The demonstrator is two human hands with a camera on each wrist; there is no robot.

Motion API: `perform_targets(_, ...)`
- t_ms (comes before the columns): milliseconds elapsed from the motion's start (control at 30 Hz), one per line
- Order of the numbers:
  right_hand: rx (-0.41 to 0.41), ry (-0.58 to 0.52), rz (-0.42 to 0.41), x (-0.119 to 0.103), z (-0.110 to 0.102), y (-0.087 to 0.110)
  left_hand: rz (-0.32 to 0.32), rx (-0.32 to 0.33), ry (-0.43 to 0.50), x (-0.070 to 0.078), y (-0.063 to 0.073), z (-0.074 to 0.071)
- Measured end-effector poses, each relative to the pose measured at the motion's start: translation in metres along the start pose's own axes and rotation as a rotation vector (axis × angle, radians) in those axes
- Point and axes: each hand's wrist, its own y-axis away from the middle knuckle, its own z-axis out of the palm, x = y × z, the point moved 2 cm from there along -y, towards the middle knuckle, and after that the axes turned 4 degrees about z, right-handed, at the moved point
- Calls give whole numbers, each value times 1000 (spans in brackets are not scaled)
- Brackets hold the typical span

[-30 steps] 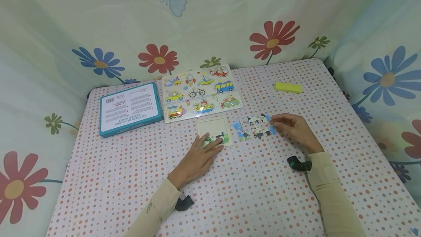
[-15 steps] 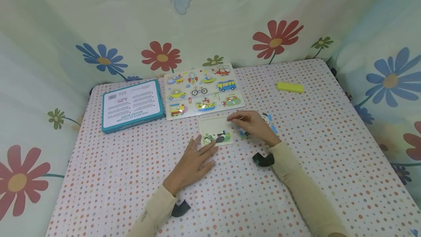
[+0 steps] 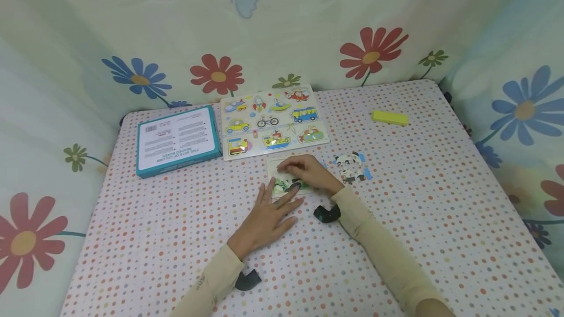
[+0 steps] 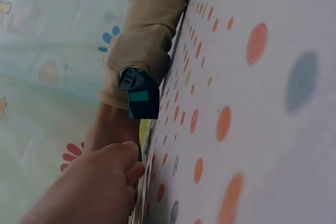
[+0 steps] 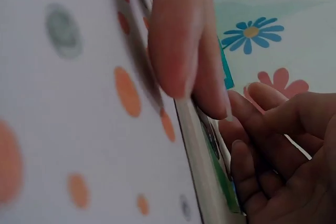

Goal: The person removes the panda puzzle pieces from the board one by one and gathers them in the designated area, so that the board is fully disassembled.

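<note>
A small square puzzle tray lies on the dotted table, its lower part filled with a green and black-and-white panda picture. My left hand rests with spread, straight fingers on the tray's near edge. Over the tray, my right hand has its fingers curled and pinches a small puzzle piece, mostly hidden by the fingers. Right of it lie loose panda puzzle pieces, white, black and blue; others are partly behind the hand. In the right wrist view, the curled right hand is close beside the tray's edge.
Behind the tray lies a vehicle picture board. A teal-edged box lies at the back left, and a yellow block at the back right. Flowered curtains stand round the table.
My right hand has moved left from the loose panda pieces to above the tray, fingers still curled together. The left hand has stayed at the tray's near edge, shifting slightly.
</note>
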Motion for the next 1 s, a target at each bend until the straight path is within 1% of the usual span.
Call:
perform_targets(200, -9, -21, -13, 4, -4, -2, 5, 22, 17, -2, 0, 0)
perform_targets(333, -26, -29, -8, 5, -5, -2, 6, 23, 27, -3, 2, -1)
perform_targets(433, -45, -32, 10, 4, -4, -2, -5, 37, 25, -4, 5, -2)
perform_targets(533, -60, -34, 27, 3, -2, 0, -24, 67, 17, -5, 10, -4)
perform_targets(667, -69, -32, 21, 3, -1, 1, -37, 90, 15, -7, 13, -6)
perform_targets(833, -83, -13, -13, 1, -1, 0, -28, 92, 20, -7, 13, -7)
perform_targets(1000, -103, 1, -12, 3, 0, -1, -32, 86, 29, -7, 13, -6)
